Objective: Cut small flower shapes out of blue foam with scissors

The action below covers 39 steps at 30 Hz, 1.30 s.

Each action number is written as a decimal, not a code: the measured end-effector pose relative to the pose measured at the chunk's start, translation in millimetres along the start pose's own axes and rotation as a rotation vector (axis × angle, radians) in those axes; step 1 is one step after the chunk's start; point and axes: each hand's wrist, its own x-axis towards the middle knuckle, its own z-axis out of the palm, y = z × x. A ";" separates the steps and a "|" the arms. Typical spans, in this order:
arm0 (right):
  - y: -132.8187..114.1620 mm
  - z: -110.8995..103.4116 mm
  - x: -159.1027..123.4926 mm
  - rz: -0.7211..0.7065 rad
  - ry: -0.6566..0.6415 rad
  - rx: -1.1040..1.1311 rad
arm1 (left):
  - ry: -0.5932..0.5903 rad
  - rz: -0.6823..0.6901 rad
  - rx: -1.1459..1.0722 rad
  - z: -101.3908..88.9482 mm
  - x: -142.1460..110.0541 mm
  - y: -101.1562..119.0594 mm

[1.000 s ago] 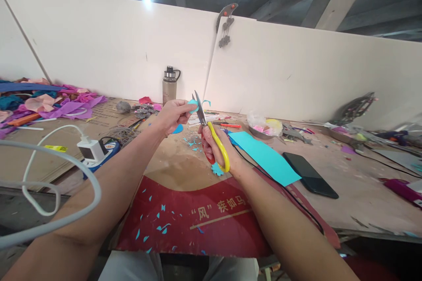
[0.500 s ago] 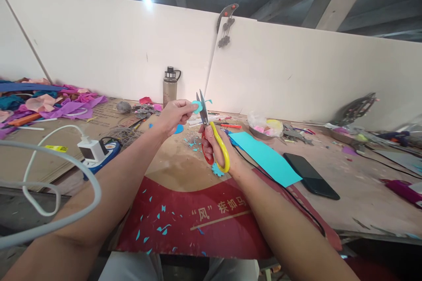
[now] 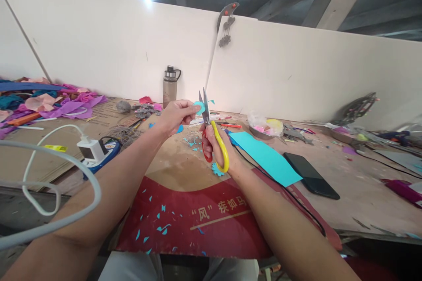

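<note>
Between thumb and fingers, my left hand [image 3: 180, 116] pinches a small turquoise paper piece [image 3: 199, 107]. My right hand [image 3: 212, 140] grips a pair of scissors [image 3: 224, 151] with one yellow and one red handle, its blades pointing up and slightly parted. The paper's right edge lies at the blades, and a thin sliver [image 3: 212, 102] sticks out on their far side. Below the right hand, a scalloped turquoise paper shape [image 3: 217, 169] rests on the board. A turquoise paper sheet [image 3: 267, 158] lies to the right, under a black cable's side.
Turquoise scraps [image 3: 163, 229] are scattered over the red cardboard [image 3: 231, 237]. A black phone [image 3: 311, 175] lies at right. A bottle [image 3: 170, 88] stands by the white partition. At left are a charger [image 3: 94, 151] with a looping white cable and a heap of coloured fabric [image 3: 42, 101].
Both hands have shifted very slightly, the paper piece moving a little right. The scissor blades have come closer together and the sliver has moved a little right.
</note>
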 end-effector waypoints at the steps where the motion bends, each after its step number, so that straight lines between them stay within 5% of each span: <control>1: 0.1 -0.2 -0.2 -0.001 0.002 -0.001 | -0.003 0.001 0.001 -0.3 0.4 -0.6; 39: 4.6 -1.0 1.5 0.005 0.012 -0.001 | 0.047 -0.042 -0.033 0.9 -1.1 5.5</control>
